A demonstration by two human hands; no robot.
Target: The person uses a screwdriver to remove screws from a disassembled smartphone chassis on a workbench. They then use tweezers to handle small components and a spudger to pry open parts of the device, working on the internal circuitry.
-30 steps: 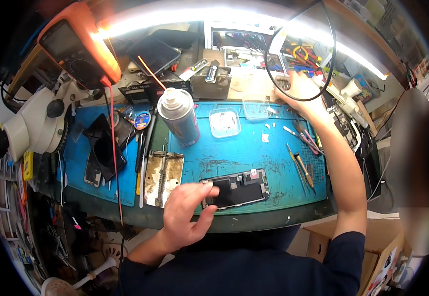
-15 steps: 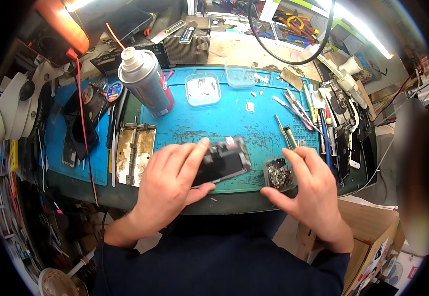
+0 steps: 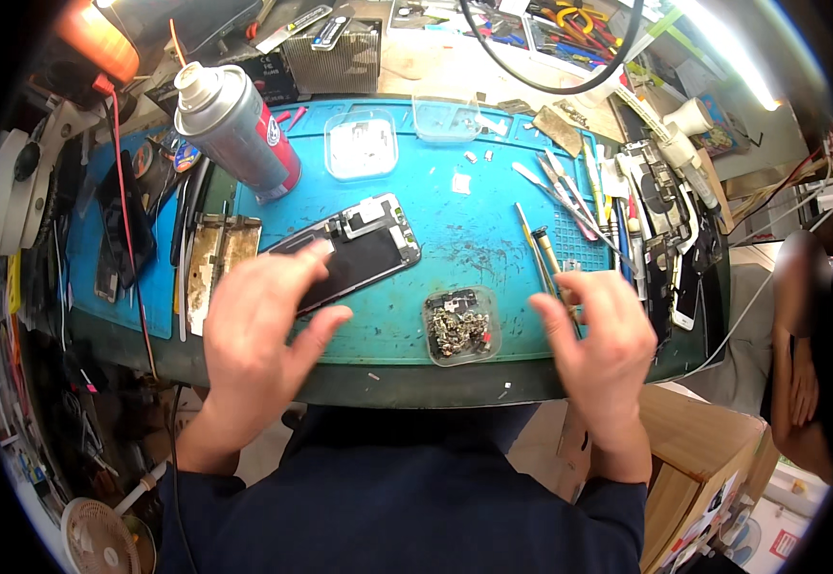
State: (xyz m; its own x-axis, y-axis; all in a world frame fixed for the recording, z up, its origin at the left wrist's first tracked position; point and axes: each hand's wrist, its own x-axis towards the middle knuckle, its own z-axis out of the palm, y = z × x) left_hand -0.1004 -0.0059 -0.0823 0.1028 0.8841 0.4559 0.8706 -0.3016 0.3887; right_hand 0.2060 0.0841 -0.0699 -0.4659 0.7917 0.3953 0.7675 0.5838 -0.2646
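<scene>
An opened phone (image 3: 359, 249) with its black inner parts exposed lies on the blue work mat (image 3: 474, 201). My left hand (image 3: 258, 330) rests on the phone's near end, fingers spread over it. A small clear dish of tiny screws and metal parts (image 3: 461, 325) sits near the mat's front edge. My right hand (image 3: 603, 340) hovers just right of that dish, fingers apart, its fingertips at the lower ends of the screwdrivers (image 3: 543, 253) lying on the mat.
A grey and red spray can (image 3: 234, 129) stands at the back left. Two clear trays (image 3: 362, 143) sit behind the phone. Tweezers and tools (image 3: 579, 191) lie at the right, a metal jig (image 3: 217, 253) at the left. Another person (image 3: 804, 364) sits at far right.
My right hand came down from the ring lamp at the back, set the dish of parts on the mat, then let go and shifted right. The view tilted down toward the mat.
</scene>
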